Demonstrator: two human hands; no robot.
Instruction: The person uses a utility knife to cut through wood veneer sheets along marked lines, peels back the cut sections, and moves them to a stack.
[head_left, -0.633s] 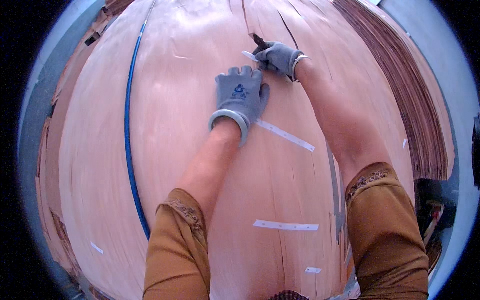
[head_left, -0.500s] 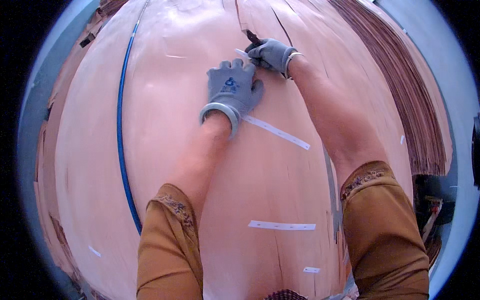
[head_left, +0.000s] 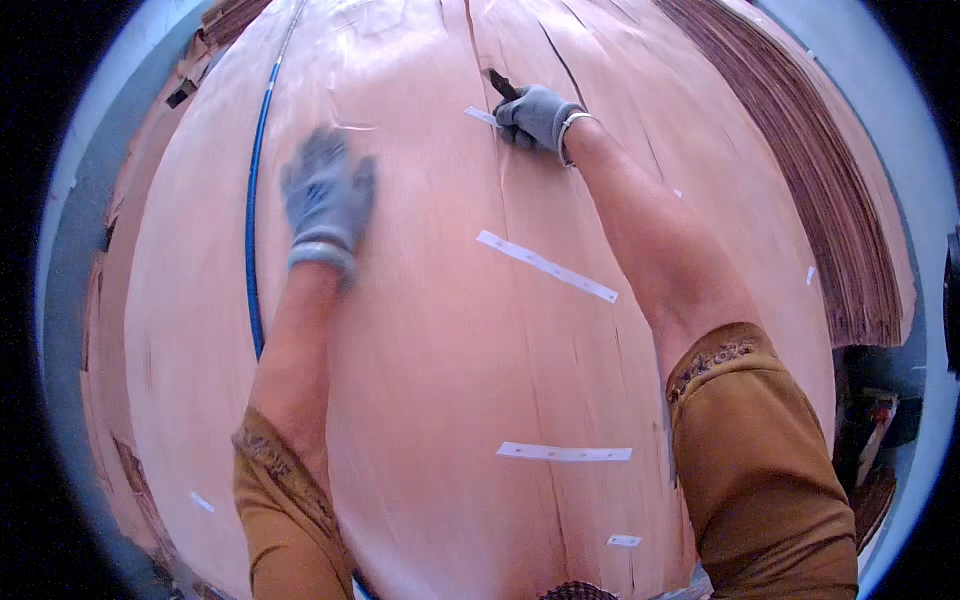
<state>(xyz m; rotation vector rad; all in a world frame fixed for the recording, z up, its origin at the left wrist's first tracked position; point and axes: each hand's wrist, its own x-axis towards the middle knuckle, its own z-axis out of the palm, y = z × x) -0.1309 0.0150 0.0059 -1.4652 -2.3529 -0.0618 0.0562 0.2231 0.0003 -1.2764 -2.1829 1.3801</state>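
A grey-gloved left hand (head_left: 328, 195), blurred by motion, is over the pinkish wood veneer sheet (head_left: 430, 340). My left hand's fingers look stretched out with nothing in them. On the far middle of the sheet, my gloved right hand (head_left: 537, 118) is closed around a small black tool (head_left: 502, 85), whose exact kind I cannot make out. Beside the right fingers lies a short white tape strip (head_left: 481, 116), partly hidden by them. Nearer to me, a slanted strip of dotted white tape (head_left: 547, 266) crosses a seam in the veneer. Another tape strip (head_left: 565, 452) lies lower down.
A long blue band (head_left: 252, 215) runs lengthwise on the left of the sheet. Stacked brown veneer edges (head_left: 815, 190) rise along the right. Dark splits (head_left: 565, 62) show at the far end. A small tape piece (head_left: 624, 541) lies near me.
My left hand has lifted or slid away to the left from beside the right hand, baring the slanted tape's upper end. My right hand keeps the black tool and has shifted slightly.
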